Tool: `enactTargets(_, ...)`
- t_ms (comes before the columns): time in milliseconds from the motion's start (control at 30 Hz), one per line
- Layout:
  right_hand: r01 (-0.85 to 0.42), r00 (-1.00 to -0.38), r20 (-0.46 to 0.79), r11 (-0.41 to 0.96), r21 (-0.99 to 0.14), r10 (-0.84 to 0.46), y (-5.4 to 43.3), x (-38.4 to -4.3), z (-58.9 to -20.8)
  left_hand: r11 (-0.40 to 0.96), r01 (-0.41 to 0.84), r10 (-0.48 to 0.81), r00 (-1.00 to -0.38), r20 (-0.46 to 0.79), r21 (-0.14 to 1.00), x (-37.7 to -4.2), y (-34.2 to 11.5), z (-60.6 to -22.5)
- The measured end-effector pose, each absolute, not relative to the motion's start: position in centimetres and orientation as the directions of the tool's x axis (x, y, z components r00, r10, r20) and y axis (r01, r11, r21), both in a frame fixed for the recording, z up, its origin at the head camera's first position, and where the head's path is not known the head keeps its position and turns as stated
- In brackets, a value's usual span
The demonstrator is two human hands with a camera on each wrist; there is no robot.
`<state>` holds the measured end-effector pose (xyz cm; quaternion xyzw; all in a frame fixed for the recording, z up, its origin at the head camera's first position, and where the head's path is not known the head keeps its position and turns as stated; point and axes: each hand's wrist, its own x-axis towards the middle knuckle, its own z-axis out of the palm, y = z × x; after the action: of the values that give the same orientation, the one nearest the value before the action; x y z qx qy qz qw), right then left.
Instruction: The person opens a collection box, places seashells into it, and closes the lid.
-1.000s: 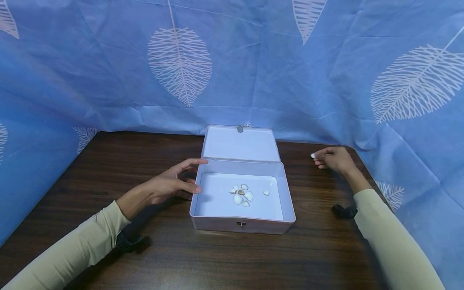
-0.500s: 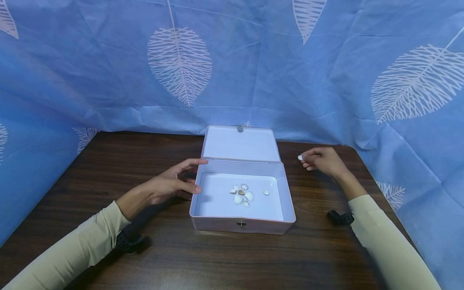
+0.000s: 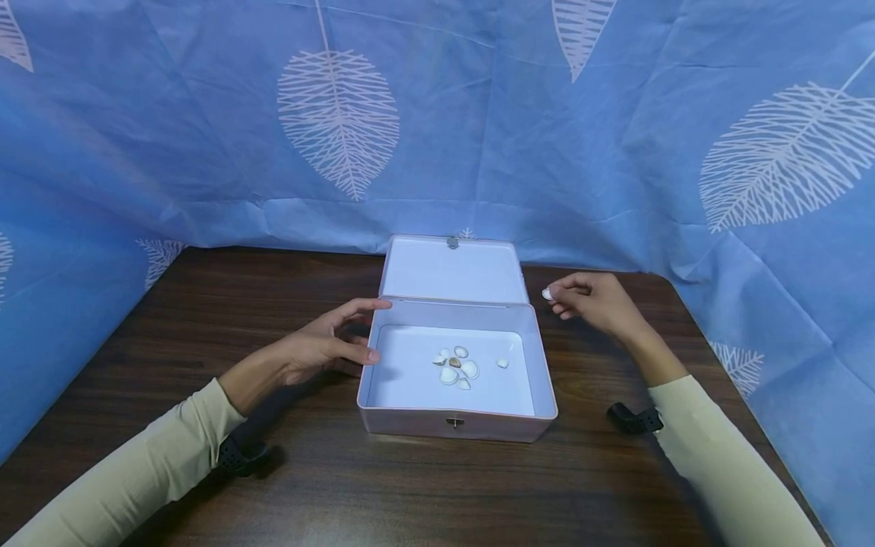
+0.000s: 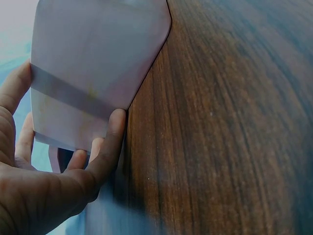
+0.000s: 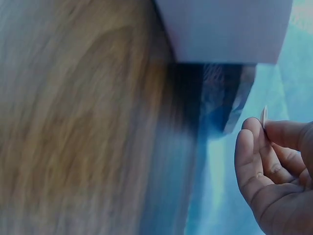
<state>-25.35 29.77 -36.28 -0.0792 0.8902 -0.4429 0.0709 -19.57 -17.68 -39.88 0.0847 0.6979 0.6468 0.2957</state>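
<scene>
A pale box (image 3: pixel 458 425) stands on the table with its lid (image 3: pixel 453 270) raised back. Several seashells (image 3: pixel 449 376) lie on its floor, mostly clustered in the middle, one nearer the right wall. My left hand (image 3: pixel 321 349) rests against the box's left side, fingers spread; the left wrist view shows fingertips (image 4: pixel 117 120) touching the outer wall (image 4: pixel 88 63). To the right of the lid, my right hand (image 3: pixel 595 301) pinches a small white seashell (image 3: pixel 548 293) between thumb and fingers. That seashell (image 5: pixel 264 115) appears edge-on in the right wrist view.
The dark wooden table (image 3: pixel 437 494) extends around the box. A blue curtain (image 3: pixel 437 121) with white leaf prints hangs right behind the table's far edge. Black wrist straps (image 3: pixel 634 419) sit below both sleeves.
My right hand has moved left toward the box, carrying the pinched seashell. The left hand, the box and the seashells inside stay where they were.
</scene>
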Motion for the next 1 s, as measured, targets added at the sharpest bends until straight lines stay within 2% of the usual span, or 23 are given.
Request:
enactTargets(433,-0.18,-0.966,0.025,0.602,-0.778,-0.256,26.0,-22.7,-33.4,0.146,-0.269,0.5,-0.81,-0.305,0.952,-19.5,-17.6,-39.7)
enactTargets(700,-0.246,-0.949,0.07,0.584,-0.774,-0.308,24.2,-21.8,-33.1,0.147,-0.269,0.499,-0.811,-0.306,0.952,-19.5,-17.7,-39.8)
enactTargets(1000,-0.269,-0.932,0.058,0.574,-0.773,-0.358,22.8,-21.1,-33.1,0.144,-0.27,0.5,-0.81,-0.305,0.952,-19.5,-17.7,-39.8)
